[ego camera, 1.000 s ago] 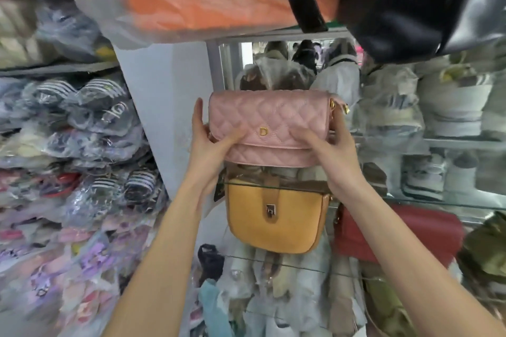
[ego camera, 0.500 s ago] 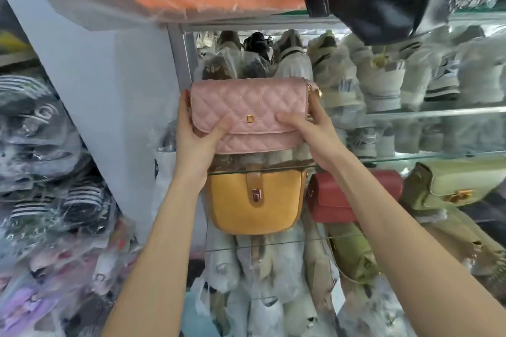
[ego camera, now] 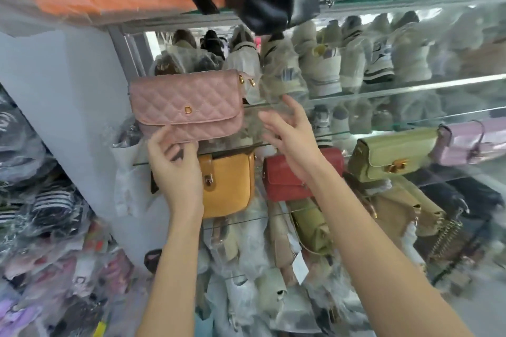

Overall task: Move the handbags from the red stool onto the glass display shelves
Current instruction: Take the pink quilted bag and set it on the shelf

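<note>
Where shelf (ego camera: pixel 383 91) ends, pink handbag (ego camera: pixel 186 107) stands.

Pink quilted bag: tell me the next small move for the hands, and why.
Probably draw the left hand away. The pink quilted bag already sits on the glass shelf above the yellow bag. The right hand is open and off it; only the left fingertips touch its lower edge. If it tips, steady it first.

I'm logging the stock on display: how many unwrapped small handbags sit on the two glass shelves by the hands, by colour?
pink quilted handbag: 1
yellow handbag: 1
red handbag: 1
green handbag: 1
lilac handbag: 1
Total: 5
</note>
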Demonstrator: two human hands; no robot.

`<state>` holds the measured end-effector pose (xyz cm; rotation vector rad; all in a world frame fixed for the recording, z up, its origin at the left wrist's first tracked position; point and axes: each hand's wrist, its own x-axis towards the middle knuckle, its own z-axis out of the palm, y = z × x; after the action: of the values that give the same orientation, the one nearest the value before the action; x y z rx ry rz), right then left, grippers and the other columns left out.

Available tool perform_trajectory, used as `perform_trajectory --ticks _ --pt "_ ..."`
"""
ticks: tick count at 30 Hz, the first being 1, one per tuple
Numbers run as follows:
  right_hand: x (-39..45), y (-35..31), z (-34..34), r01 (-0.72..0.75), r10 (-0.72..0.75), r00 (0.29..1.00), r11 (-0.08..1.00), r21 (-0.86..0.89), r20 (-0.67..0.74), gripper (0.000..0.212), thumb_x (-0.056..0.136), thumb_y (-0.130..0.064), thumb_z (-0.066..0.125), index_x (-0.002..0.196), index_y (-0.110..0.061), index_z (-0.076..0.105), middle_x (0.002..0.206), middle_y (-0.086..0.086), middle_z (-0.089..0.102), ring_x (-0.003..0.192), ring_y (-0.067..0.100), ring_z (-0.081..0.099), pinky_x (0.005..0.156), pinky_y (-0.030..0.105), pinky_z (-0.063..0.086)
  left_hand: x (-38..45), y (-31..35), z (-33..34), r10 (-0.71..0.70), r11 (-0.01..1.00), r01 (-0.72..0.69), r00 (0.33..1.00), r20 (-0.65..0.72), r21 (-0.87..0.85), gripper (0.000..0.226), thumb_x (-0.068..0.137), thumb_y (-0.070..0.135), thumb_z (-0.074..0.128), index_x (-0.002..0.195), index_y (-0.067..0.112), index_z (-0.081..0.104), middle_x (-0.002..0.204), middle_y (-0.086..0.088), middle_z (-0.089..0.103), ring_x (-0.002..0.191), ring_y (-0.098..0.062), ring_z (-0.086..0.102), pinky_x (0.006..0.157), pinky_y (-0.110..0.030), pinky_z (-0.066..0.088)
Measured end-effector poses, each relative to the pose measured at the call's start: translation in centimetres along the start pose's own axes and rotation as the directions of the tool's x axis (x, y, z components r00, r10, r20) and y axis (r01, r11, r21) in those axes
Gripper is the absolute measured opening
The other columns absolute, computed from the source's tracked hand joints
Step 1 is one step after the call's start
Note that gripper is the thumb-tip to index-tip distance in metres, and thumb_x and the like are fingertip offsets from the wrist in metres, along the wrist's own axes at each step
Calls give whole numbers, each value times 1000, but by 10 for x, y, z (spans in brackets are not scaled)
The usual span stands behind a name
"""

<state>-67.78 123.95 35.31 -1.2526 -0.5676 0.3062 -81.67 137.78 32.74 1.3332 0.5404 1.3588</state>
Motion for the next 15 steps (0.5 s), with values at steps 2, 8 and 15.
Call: perform_trajectory --ticks 2,8,15 --pt "-23 -7 -35 -10 11 1000 998 54 -18 82 94 -24 81 162 -30 34 141 3 63 125 15 68 110 44 55 -37 3 24 -82 996 84 993 83 -24 40 91 14 73 120 38 59 123 3 68 105 -4 69 93 -31 53" --pt "-88 -28 -176 -1 -1 982 1000 -8 -191 61 97 -23 78 148 -38 50 140 -3 65 127 14 66 111 48 54 -145 18 120 -261 960 280 860 439 22 34 97 15 71 115 42 63 120 6 70 106 -3 66 94 -32 52" --pt "-165 -54 -349 -11 -52 918 988 -155 -393 54 96 -20 78 144 -35 58 132 -6 68 117 9 69 102 39 59 -282 30 240 -297 933 343 550 781 114 43 94 20 76 124 46 62 127 4 69 117 -6 67 103 -43 54"
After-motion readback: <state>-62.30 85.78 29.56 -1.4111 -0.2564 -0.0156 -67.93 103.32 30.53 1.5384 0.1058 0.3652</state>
